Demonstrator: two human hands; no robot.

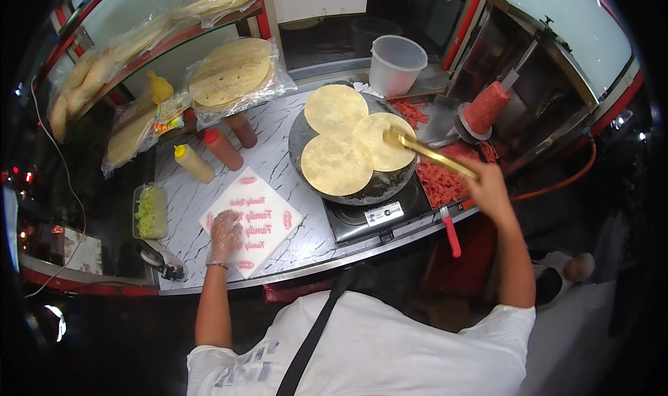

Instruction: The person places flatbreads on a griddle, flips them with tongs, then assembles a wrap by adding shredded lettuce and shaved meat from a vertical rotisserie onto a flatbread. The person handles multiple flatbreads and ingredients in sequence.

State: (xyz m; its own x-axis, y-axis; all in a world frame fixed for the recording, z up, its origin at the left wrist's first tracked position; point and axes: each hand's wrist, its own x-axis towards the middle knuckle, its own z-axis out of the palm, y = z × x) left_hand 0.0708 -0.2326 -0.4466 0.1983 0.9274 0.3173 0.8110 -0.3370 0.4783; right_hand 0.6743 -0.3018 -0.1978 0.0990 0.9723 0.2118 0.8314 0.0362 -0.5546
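My right hand [485, 187] grips gold tongs [435, 158]. Their tips lie over the right-hand flatbread [381, 150] on a dark round griddle [390, 187]. Two more flatbreads share the griddle: one at the back [336, 109] and one at the front left [337, 165], their edges partly overlapping. In a clear plastic glove, my left hand [226, 237] rests on a white sheet of printed paper [264, 218] lying on the counter, fingers laid over it and nothing visible in them.
Red shredded meat [445, 177] fills a tray right of the griddle, below a meat spit [487, 107]. A red-handled knife [451, 236] juts over the front edge. Sauce bottles [223, 151], shredded lettuce [147, 211], bagged flatbreads [233, 76] and a white bucket [396, 65] surround the counter.
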